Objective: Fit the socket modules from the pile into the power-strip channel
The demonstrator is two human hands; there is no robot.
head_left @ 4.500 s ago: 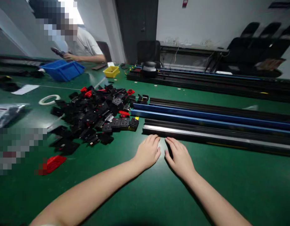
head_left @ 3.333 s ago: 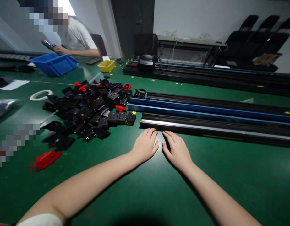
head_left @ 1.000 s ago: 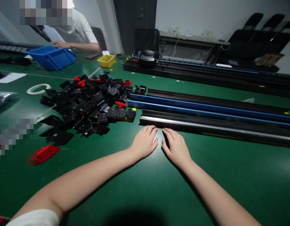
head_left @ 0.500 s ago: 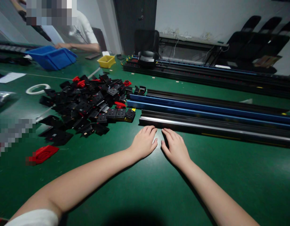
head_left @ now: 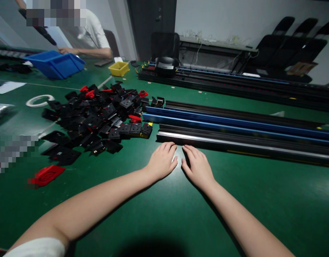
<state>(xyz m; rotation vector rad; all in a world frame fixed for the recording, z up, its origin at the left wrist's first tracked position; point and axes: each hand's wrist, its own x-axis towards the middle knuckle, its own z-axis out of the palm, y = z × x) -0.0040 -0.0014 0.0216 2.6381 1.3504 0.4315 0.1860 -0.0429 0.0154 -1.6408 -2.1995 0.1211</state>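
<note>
My left hand (head_left: 162,161) rests on the green tabletop (head_left: 164,214), fingers stretched out and thumb apart, holding nothing. Close beside it, my right hand (head_left: 198,165) also lies on the table with fingers extended and thumb apart. Just beyond both sets of fingertips runs a long black rail with a silver strip (head_left: 234,143). Behind that lies a blue rail (head_left: 220,123), with another black rail (head_left: 207,109) farther back. A heap of black plastic parts (head_left: 92,119) with several red pieces among them spreads to the left of the rails.
Nearest on the left lies a red part (head_left: 49,175). A white ring (head_left: 40,100), a blue bin (head_left: 56,66) and a yellow bin (head_left: 118,69) stand farther off. More long rails (head_left: 234,85) cross the back. A co-worker (head_left: 96,35) sits at the far left.
Both hands stay in place on the table. The whole view has shifted very slightly, with things appearing a little farther left and up.
</note>
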